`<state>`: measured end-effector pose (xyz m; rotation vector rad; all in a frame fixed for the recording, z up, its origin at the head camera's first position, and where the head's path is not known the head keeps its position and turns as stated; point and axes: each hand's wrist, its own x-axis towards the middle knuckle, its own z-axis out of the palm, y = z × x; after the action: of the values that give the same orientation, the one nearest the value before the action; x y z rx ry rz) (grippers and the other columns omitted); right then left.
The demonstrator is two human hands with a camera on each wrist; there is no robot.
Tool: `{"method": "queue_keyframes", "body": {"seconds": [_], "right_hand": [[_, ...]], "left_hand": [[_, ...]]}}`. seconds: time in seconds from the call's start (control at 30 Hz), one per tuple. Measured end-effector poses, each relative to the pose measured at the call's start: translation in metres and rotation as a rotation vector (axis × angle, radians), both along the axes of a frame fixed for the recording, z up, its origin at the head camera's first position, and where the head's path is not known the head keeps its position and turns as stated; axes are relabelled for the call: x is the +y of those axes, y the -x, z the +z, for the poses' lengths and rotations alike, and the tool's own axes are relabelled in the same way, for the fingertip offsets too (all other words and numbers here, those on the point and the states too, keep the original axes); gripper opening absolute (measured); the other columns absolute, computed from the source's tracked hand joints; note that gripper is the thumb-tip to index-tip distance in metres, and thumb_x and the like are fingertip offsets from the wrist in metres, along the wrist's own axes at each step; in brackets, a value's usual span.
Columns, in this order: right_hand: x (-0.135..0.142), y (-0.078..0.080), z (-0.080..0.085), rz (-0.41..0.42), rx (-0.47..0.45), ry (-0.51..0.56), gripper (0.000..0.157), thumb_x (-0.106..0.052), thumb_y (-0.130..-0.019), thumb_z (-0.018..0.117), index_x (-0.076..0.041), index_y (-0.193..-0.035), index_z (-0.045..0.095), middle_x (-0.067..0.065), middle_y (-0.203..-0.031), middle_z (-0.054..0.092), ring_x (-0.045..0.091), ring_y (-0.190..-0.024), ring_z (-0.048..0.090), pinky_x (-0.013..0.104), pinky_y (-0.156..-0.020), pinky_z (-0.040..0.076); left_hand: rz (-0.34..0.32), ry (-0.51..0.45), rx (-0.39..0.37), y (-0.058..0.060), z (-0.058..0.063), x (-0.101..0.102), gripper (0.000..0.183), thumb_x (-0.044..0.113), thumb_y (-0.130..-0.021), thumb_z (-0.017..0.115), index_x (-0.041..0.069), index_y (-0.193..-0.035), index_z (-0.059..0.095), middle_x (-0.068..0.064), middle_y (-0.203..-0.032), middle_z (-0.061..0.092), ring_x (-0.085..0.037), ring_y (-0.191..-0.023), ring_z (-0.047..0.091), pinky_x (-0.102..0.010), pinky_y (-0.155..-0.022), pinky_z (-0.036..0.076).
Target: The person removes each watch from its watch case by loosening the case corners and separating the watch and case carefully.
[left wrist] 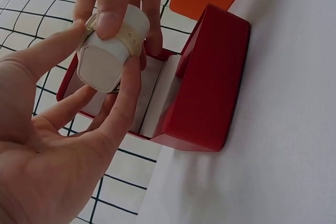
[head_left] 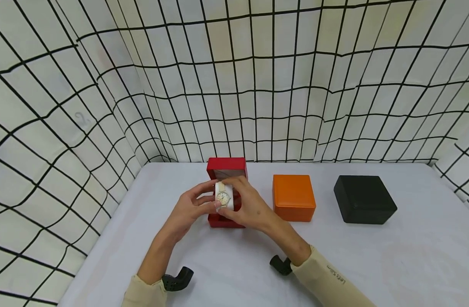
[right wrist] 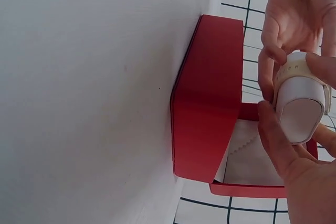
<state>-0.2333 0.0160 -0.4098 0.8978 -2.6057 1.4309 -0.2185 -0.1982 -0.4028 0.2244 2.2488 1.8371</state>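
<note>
Both the left hand (head_left: 190,209) and right hand (head_left: 246,204) pinch the watch cushion (head_left: 223,197) above the open red box (head_left: 226,170); loosening fingers could drop it onto the table's (head_left: 372,256) rear-left part.

Open table left of the red box (head_left: 226,170); orange box (head_left: 293,197) crowds its right

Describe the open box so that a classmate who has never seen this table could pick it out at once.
On the white table three boxes stand in a row before the gridded wall. The red box is the leftmost, beside the orange box and farther from the black box. It alone stands open, lid raised, and both hands hold a watch on a white cushion just above it.
</note>
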Motion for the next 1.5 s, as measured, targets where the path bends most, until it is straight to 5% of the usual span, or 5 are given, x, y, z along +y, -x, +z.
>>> {"method": "queue_keyframes", "body": {"seconds": [0.33, 0.6, 1.1, 1.5], "right_hand": [[0.0021, -0.0019, 0.0003, 0.003, 0.042, 0.047, 0.067, -0.015, -0.086, 0.083, -0.007, -0.146, 0.055, 0.011, -0.148, 0.055, 0.026, -0.131, 0.058, 0.041, -0.105, 0.057], [0.0049, -0.0025, 0.0030, 0.021, 0.035, 0.065, 0.071, -0.007, -0.085, 0.081, -0.001, -0.150, 0.053, 0.013, -0.153, 0.053, 0.030, -0.138, 0.057, 0.042, -0.111, 0.053], [0.0069, -0.0028, 0.0039, 0.045, 0.014, 0.029, 0.074, -0.003, -0.085, 0.077, -0.004, -0.154, 0.049, 0.013, -0.159, 0.046, 0.030, -0.133, 0.058, 0.040, -0.106, 0.056], [0.0070, 0.0022, 0.0056, 0.068, -0.001, 0.102, 0.072, -0.008, -0.084, 0.085, -0.008, -0.149, 0.053, 0.010, -0.145, 0.050, 0.027, -0.124, 0.059, 0.039, -0.093, 0.063]], "left_hand": [[0.036, 0.034, -0.003, 0.0008, -0.0016, 0.0014, 0.073, 0.020, -0.091, 0.081, 0.026, -0.156, 0.049, -0.009, -0.152, 0.050, -0.032, -0.139, 0.050, -0.024, -0.094, 0.058], [0.028, 0.036, -0.012, 0.0008, -0.0015, 0.0043, 0.076, 0.021, -0.090, 0.083, 0.029, -0.156, 0.048, -0.009, -0.152, 0.049, -0.031, -0.135, 0.058, -0.033, -0.099, 0.060], [0.050, 0.058, 0.024, -0.0007, -0.0017, 0.0077, 0.074, 0.018, -0.090, 0.082, 0.026, -0.156, 0.050, -0.010, -0.149, 0.053, -0.027, -0.127, 0.062, -0.027, -0.092, 0.061], [-0.047, -0.019, 0.009, 0.0006, 0.0027, 0.0007, 0.076, 0.010, -0.093, 0.073, 0.023, -0.161, 0.040, -0.014, -0.155, 0.044, -0.028, -0.132, 0.054, -0.023, -0.094, 0.058]]}}
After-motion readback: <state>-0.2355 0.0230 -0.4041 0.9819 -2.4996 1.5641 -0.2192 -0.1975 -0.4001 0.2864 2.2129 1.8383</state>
